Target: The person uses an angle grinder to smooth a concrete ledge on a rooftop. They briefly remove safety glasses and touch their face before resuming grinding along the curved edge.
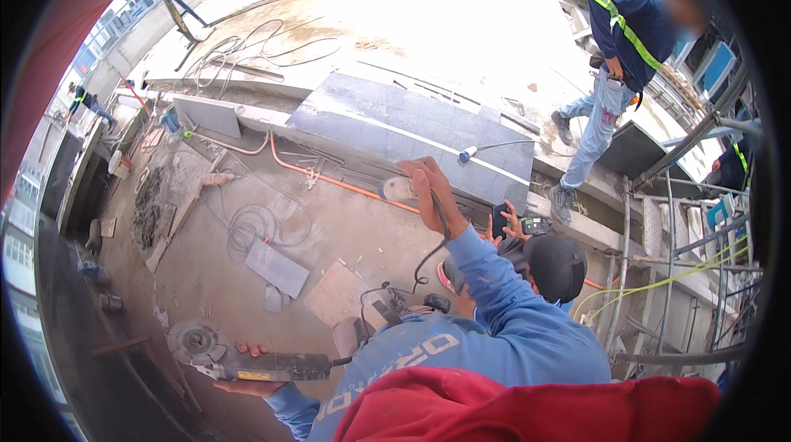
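Note:
My left hand (254,388) is wrapped around the body of an angle grinder (284,367). Its round disc and guard (198,341) point to the left, and a dark cord leaves its rear end by my shirt. Raised out in front, my right hand (435,192) grips a pale cable connector (397,189) with a blue end; a dark cord (449,224) hangs from it. Beyond that hand, another blue-and-white connector (468,154) lies on a large grey stone slab (371,116), with its cable running right.
A crouching person in a dark cap (556,267) holds a phone (499,221) close on my right. Another person (606,104) stands by the slab's right end. An orange hose (329,181), coiled cable (255,232) and loose tiles (278,269) lie on the floor. Scaffolding (671,252) stands right.

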A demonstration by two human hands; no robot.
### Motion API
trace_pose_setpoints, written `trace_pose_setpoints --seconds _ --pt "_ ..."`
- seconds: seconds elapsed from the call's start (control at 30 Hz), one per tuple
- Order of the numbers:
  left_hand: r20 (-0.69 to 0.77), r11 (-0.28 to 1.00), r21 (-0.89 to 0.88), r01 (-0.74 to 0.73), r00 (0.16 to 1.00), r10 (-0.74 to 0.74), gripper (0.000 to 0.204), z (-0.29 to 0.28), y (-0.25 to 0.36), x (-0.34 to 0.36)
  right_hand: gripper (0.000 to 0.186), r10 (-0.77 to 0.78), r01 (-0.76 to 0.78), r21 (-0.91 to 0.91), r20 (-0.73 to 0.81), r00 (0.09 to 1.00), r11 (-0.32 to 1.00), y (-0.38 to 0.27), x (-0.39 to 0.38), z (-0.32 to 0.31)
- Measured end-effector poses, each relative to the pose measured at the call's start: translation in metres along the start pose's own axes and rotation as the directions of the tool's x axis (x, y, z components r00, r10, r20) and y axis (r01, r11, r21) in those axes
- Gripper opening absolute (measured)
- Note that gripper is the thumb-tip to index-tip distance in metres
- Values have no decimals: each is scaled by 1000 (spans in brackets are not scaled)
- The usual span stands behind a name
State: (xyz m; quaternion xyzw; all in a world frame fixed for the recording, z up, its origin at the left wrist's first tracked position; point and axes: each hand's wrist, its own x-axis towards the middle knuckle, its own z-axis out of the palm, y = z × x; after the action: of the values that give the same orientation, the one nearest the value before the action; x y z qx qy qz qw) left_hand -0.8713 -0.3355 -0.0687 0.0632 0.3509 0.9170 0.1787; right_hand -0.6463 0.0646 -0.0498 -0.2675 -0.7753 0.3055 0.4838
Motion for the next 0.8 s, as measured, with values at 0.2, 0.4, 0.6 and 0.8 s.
trace_pose_setpoints --seconds 0.2,0.4,0.6,0.8 --pt "-91 974 225 -27 995 49 95 14 -57 121 46 508 -433 -386 114 854 815 76 36 14" --pt "75 968 -50 246 967 -242 94 -10 -125 282 40 793 -739 287 -221 568 610 161 4 28" --pt "338 806 -117 580 787 -517 94 77 -193 463 31 434 -464 112 -594 678 879 121 100 1" --pt "723 558 -173 811 490 -488 106 199 -271 574 27 114 -419 -352 -635 764 837 80 168 5"
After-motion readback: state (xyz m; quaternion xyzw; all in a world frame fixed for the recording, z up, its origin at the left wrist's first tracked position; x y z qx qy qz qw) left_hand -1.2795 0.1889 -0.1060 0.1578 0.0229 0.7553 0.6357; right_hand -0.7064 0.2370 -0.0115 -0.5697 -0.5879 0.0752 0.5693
